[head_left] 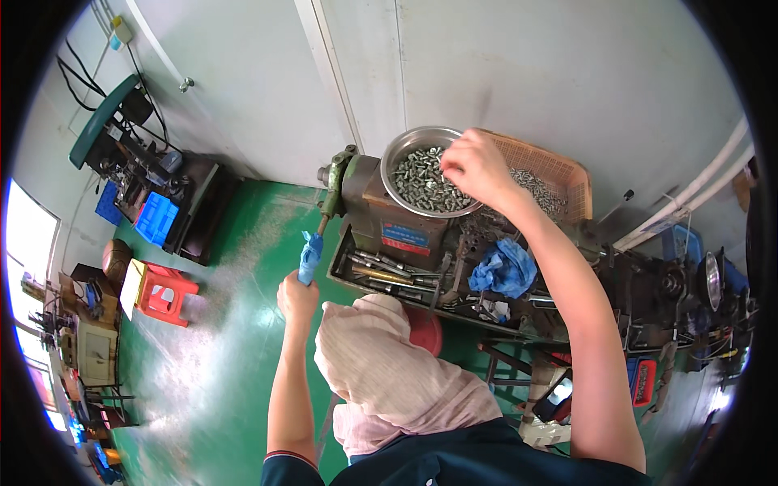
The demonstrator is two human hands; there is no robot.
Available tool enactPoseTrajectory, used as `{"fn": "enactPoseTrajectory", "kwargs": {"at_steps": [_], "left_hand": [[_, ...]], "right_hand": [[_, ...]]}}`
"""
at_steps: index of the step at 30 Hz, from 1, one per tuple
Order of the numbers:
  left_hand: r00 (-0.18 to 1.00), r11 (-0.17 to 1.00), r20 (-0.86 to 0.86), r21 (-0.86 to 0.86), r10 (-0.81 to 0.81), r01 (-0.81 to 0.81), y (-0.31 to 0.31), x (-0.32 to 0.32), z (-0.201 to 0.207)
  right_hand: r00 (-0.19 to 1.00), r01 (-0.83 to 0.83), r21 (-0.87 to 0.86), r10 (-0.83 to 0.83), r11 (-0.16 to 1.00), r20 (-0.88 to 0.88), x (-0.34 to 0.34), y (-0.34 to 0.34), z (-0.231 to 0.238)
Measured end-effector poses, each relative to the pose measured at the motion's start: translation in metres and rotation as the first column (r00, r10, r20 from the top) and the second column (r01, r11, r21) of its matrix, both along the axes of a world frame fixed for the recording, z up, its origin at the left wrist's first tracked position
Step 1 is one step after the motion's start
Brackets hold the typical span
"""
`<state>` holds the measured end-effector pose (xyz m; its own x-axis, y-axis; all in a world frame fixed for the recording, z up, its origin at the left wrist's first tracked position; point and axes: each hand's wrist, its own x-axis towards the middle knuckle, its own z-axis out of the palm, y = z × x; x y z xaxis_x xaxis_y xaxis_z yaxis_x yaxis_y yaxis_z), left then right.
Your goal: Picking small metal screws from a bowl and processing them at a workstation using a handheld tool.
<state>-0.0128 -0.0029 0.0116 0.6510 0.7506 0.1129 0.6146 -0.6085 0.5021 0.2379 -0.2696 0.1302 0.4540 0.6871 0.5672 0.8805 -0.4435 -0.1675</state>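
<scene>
My left hand (298, 297) is wrapped round the lower end of a machine lever (309, 259), whose grip is bound in blue material. The lever runs up to a green cast pivot on the machine (365, 182). Above the right side of a round steel bowl (389, 148), my right hand (476, 166) has its thumb and fingers pinched together. Whatever may be between those fingertips is too small or hidden to make out. Many small metal fasteners (425, 180), which look like short bolts, lie in the bowl.
Beside the bowl stands a brown plastic basket (579, 182) with more small metal parts. Below it, a tray holds rod-shaped tools (385, 267) near a crumpled blue cloth (504, 267). A beige cloth (389, 344) covers my lap. A red stool (164, 294) stands left on the green floor.
</scene>
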Motion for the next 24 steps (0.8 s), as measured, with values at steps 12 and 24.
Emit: {"fn": "enactPoseTrajectory", "kwargs": {"at_steps": [12,24], "left_hand": [[0.999,1.000,-0.036,-0.004,-0.004,0.003,0.001,0.001,0.001],[1.000,1.000,-0.019,-0.022,-0.008,0.008,-0.001,0.001,0.002]], "right_hand": [[0.993,-0.114,-0.241,0.101,0.964,-0.067,0.004,0.026,-0.011],[0.779,0.389,0.094,-0.273,0.917,-0.564,0.027,-0.076,0.006]]}}
